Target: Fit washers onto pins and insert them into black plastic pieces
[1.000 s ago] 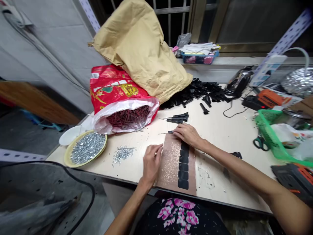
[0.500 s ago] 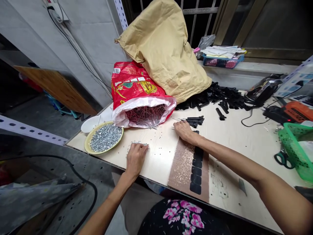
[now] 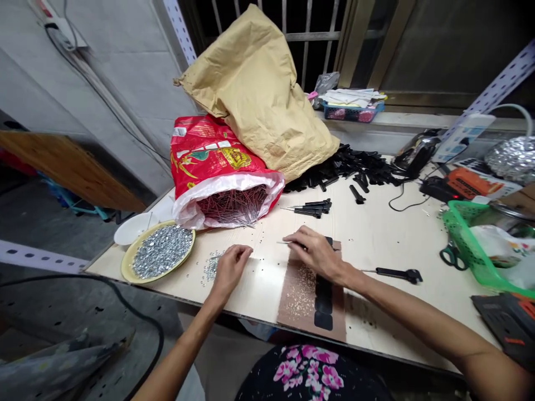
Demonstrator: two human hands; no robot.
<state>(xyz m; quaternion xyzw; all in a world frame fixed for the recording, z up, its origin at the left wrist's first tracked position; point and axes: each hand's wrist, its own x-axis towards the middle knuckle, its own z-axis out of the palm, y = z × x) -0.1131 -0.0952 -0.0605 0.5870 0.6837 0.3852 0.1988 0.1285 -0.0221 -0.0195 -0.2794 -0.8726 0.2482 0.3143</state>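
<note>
My left hand [image 3: 230, 272] is pinched closed just right of a scatter of small silver washers [image 3: 211, 266]; whatever its fingertips hold is too small to make out. My right hand [image 3: 314, 253] is closed on a thin metal rod [image 3: 283, 242], whose tip points left toward my left hand; the rod's other end is hidden in the fingers. Below the right hand lies a brown mat [image 3: 292, 312] with pale specks and a row of black rounded pads [image 3: 323, 303]. Behind it rests a small stack of black-handled pieces with thin metal shafts [image 3: 313, 208].
A yellow bowl of washers [image 3: 124, 266] stands at left. Behind are a red bag of thin rods [image 3: 209, 147], a tan sack [image 3: 259, 94] and a heap of black handles [image 3: 355, 167]. One black-handled piece [image 3: 399, 274] lies beyond my right forearm, near scissors [image 3: 453, 256] and a green basket [image 3: 463, 245].
My right hand has drawn back from the stack of black-handled pieces toward me, with a thin rod now showing in its fingers. My left hand has come off the washers. The view has shifted right.
</note>
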